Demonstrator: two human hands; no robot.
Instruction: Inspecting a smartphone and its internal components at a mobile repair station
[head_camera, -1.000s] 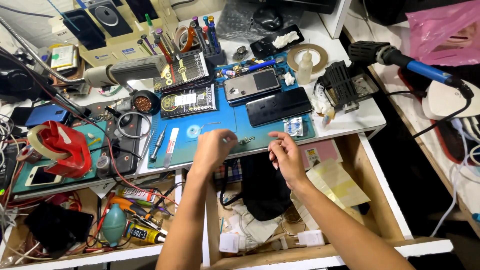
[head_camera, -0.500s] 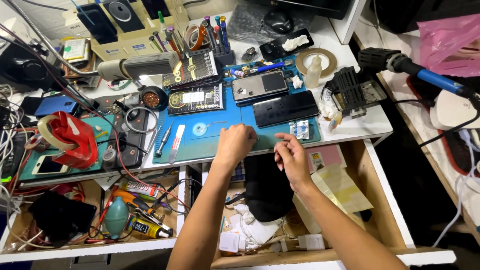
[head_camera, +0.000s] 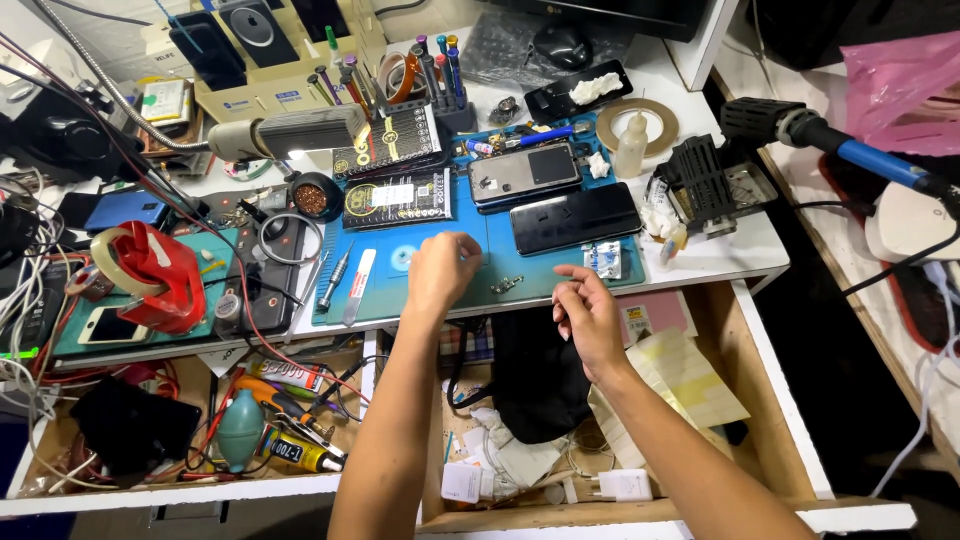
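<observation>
My left hand (head_camera: 440, 270) rests back-up on the blue work mat (head_camera: 470, 230), fingers curled down onto it; whatever is under the fingertips is hidden. My right hand (head_camera: 590, 315) hovers at the mat's front edge with loosely bent fingers and nothing visible in it. Between the hands lie small metal parts (head_camera: 507, 285). Behind them are a dark phone (head_camera: 575, 218) lying flat and an opened phone (head_camera: 528, 172). A screwdriver (head_camera: 333, 278) and a white pry tool (head_camera: 358, 285) lie left of my left hand.
Two black printed packs (head_camera: 398, 198) sit at the mat's back left. A red tape dispenser (head_camera: 160, 275) stands at left, a blue-handled heat tool (head_camera: 840, 150) at right. Open drawers below hold a black pouch (head_camera: 540, 375), yellow papers (head_camera: 690, 370) and a teal blower (head_camera: 240, 430).
My left hand has moved a little further onto the mat, fingers curled down. My right hand stays by the front edge, now lifted slightly off the mat.
</observation>
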